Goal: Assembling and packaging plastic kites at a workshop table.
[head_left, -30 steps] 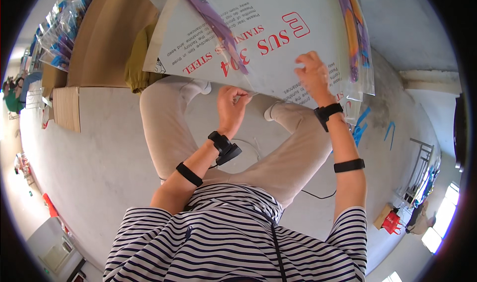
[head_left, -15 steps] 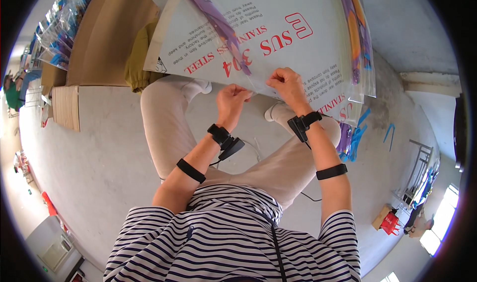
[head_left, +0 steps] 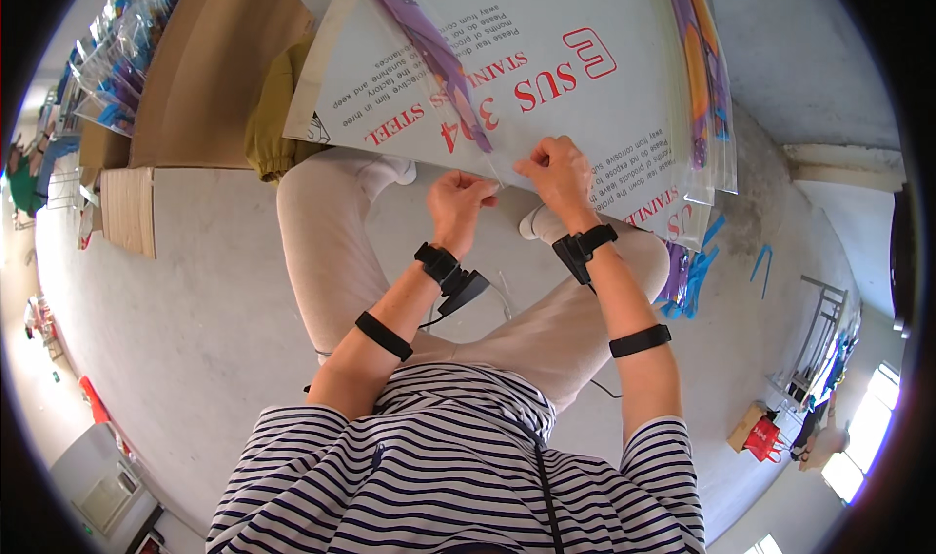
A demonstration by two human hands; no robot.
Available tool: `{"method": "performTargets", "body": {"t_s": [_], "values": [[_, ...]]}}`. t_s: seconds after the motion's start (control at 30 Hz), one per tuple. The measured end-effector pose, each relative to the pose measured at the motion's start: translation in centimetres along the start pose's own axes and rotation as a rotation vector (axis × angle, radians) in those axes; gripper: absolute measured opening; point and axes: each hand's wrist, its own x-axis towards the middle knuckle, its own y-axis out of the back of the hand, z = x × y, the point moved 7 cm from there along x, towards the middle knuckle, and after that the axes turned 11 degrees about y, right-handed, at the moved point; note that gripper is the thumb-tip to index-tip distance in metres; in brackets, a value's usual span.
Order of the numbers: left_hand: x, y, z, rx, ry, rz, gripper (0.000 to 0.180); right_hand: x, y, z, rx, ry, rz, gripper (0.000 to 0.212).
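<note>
A long purple item [head_left: 429, 52] lies in a narrow clear plastic bag on a board [head_left: 390, 96] covered with printed white film. At the board's near edge my left hand [head_left: 458, 208] pinches the near end of the clear plastic bag [head_left: 493, 170] between thumb and fingertips. Just right of it, my right hand [head_left: 561, 176] is closed with its fingertips together, close to the same bag end. What those fingertips hold, if anything, is too small to make out. On the board's right side lie more clear bags [head_left: 704, 76] with purple and orange items.
A large open cardboard box [head_left: 200, 86] stands at the far left, with a heap of filled clear bags [head_left: 122, 57] beside it. An olive cloth [head_left: 276, 115] hangs between box and board. Blue strips [head_left: 698, 273] lie below the board's right corner.
My right hand has shifted slightly left and nearer, toward the bag's end. My left hand has moved a little nearer and right, still pinching.
</note>
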Motion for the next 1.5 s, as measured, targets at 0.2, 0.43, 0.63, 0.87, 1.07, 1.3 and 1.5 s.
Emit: {"method": "performTargets", "body": {"t_s": [0.2, 0.43, 0.63, 0.87, 1.07, 1.3, 1.5], "values": [[0.0, 0.3, -0.6, -0.042, 0.123, 0.047, 0.019, 0.0, -0.3, 0.1, -0.095, 0.049, 0.045, 0.026], [0.3, 0.5, -1.8, -0.162, 0.293, -0.146, 0.014, 0.3, -0.4, 0.4, -0.007, -0.007, 0.046, 0.022], [0.2, 0.6, -1.8, -0.129, 0.331, -0.225, 0.013, 0.0, -0.7, 2.1, 0.079, 0.003, 0.138, 0.018], [0.8, 0.9, -2.1, -0.08, 0.243, -0.24, 0.01, -0.6, -1.1, -0.4, -0.077, -0.028, 0.11, 0.026], [0.2, -0.6, -2.0, -0.178, 0.318, -0.299, 0.011, -1.3, -0.2, 4.2, 0.114, -0.128, 0.325, 0.026], [-2.9, -3.3, -0.2, -0.164, 0.295, -0.332, 0.012, -6.4, -1.1, -1.8, 0.974, -0.647, 0.143, 0.038], [-4.2, -3.4, -0.2, -0.035, 0.272, -0.441, 0.014, -5.7, 0.5, -1.4, 1.047, -0.566, 0.305, 0.015]]}}
